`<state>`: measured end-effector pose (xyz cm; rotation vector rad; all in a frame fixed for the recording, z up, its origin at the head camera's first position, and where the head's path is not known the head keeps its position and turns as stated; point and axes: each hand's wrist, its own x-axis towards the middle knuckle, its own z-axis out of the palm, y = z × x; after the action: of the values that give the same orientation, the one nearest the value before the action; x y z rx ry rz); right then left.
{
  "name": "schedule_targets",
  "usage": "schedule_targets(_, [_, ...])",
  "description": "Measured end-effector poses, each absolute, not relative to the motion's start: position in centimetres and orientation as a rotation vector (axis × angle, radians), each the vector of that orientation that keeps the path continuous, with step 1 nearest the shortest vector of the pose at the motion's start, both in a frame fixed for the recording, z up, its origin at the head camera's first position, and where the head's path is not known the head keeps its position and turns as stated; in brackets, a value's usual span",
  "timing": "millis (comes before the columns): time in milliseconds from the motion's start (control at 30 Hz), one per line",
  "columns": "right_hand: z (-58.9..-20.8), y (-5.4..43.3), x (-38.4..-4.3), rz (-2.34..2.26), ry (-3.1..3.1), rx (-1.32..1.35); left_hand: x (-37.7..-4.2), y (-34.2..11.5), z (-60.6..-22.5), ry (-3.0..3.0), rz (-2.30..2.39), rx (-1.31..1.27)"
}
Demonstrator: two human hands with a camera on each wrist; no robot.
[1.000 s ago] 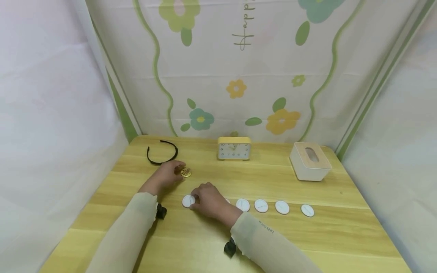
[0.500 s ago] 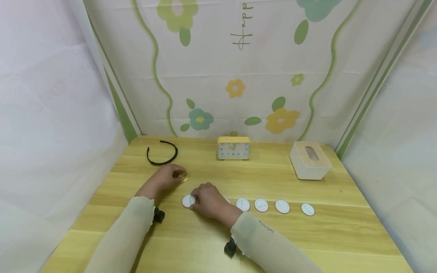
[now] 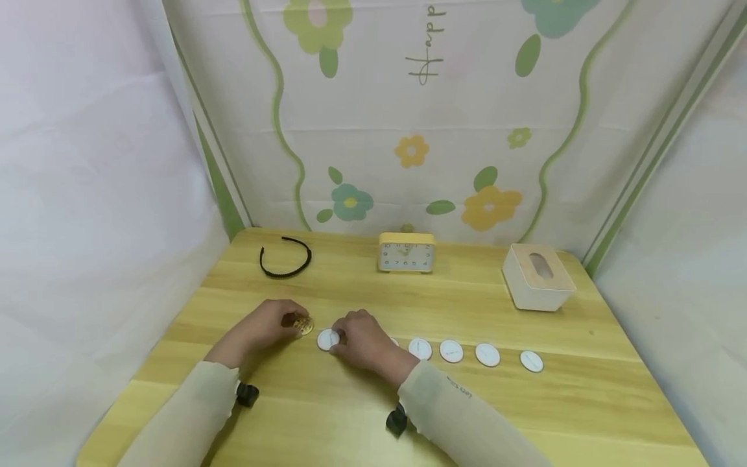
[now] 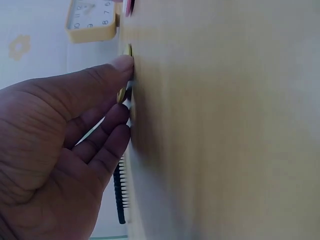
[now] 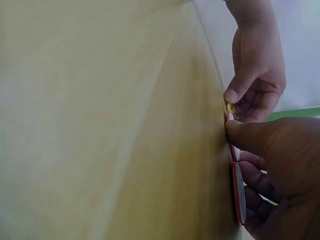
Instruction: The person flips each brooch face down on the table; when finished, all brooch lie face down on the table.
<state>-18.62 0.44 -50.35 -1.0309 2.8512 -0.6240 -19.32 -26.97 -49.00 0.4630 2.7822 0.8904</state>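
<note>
My left hand (image 3: 268,326) pinches a gold coin (image 3: 304,325) between thumb and fingers, low at the tabletop; the left wrist view shows the coin (image 4: 121,95) nearly edge-on, partly behind the thumb. Just to its right lies a white round disc (image 3: 326,340) with a reddish edge. My right hand (image 3: 363,340) grips that disc's right side with thumb and fingers. A second disc (image 5: 240,192) lies beneath the right hand, mostly hidden in the head view. Further right, several like discs (image 3: 451,351) lie flat in a row, each bearing a thin mark too small to read.
A black headband (image 3: 286,275) lies at the back left of the wooden table (image 3: 327,415). Behind the discs stand a yellow-topped clock (image 3: 406,253) and, at the right, a white tissue box (image 3: 537,277). Fabric walls (image 3: 379,117) enclose the back and sides.
My left hand has drawn the gold coin toward me and slightly left, from near the headband to beside the leftmost disc. The right hand keeps its place on that disc.
</note>
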Motion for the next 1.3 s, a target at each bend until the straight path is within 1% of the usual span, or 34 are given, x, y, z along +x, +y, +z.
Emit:
schedule_targets(133, [-50.5,0.2,-18.5,-0.643,2.842,-1.018,-18.1,-27.4,-49.1,2.78,0.874,0.513])
schedule_targets(333, [-50.9,0.1,-18.3,-0.626,2.842,-1.027,-17.3,-27.9,-49.4,2.771,0.913,0.508])
schedule_targets(633, [-50.7,-0.7,-18.5,-0.655,2.852,-1.063,-17.5,-28.0,-49.4,2.801,0.913,0.479])
schedule_targets(1100, [-50.5,-4.1,-18.9,-0.442,2.892,-1.181,-17.8,-27.5,-49.1,2.799,0.885,0.45])
schedule_targets(1300, [-50.6,-4.8,-19.0,-0.45,2.887,-1.147,-17.8,-27.4,-48.9,2.787,0.885,0.436])
